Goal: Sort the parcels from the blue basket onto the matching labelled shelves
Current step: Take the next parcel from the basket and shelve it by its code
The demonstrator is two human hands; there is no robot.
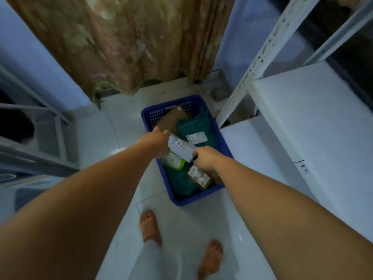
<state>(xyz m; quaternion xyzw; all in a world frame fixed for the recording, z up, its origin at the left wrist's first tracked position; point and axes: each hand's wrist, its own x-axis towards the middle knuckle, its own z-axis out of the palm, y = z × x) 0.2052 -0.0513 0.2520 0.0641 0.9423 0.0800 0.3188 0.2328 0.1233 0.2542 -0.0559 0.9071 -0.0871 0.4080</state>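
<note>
A blue basket (150, 116) stands on the floor ahead of me with several parcels in it. Above it I hold a small white parcel (180, 148) with handwriting on its label. My left hand (156, 143) grips its left end and my right hand (205, 159) grips its right end. Inside the basket lie a brown cardboard box (171, 118), a teal bag (198, 126) with a white label, a green and white packet (174, 163) and a small tan box (198, 176).
White metal shelves (302, 118) stand on the right, with a small handwritten label (302, 167) on a shelf edge. Another rack (40, 138) is on the left. A brown curtain (125, 41) hangs behind the basket. My sandalled feet (151, 227) are on the white tiled floor.
</note>
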